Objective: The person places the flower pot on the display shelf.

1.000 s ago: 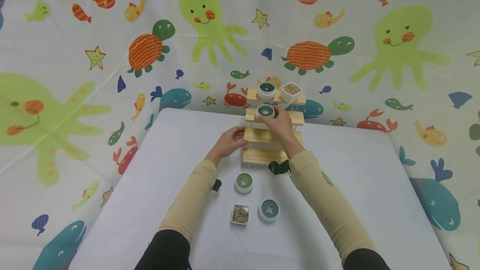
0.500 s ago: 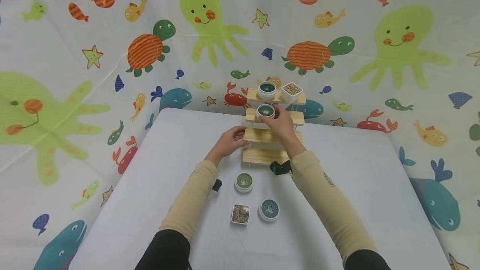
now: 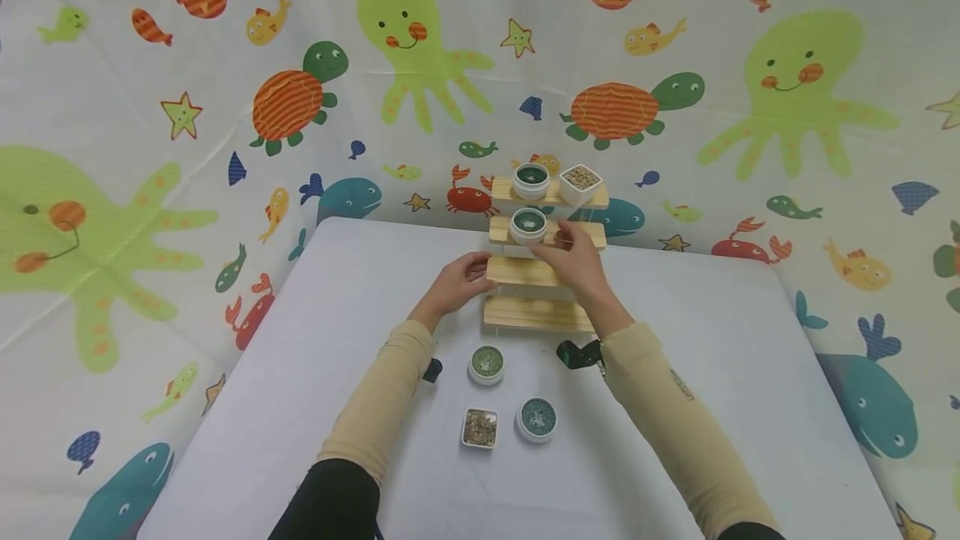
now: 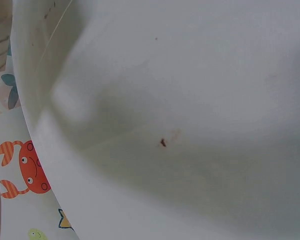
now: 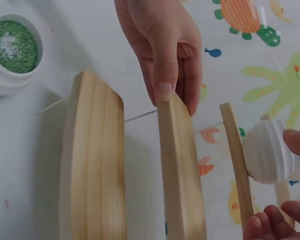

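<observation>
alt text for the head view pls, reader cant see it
A person's right grip is beside a white tub on the second-highest step of a wooden stand, which the left grip holds. Two more containers stand on the top step, three on the white table.

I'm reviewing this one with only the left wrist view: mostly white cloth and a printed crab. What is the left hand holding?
Observer: The left hand pinches the end of the second-lowest wooden shelf.
Operator: And the right hand?
Observer: Beside a round white pot on the second shelf from the top; contact is unclear.
Operator: Anything else on the tablecloth?
Observer: Yes, a green-filled round pot, a blue-green-filled round pot and a square pot.
</observation>
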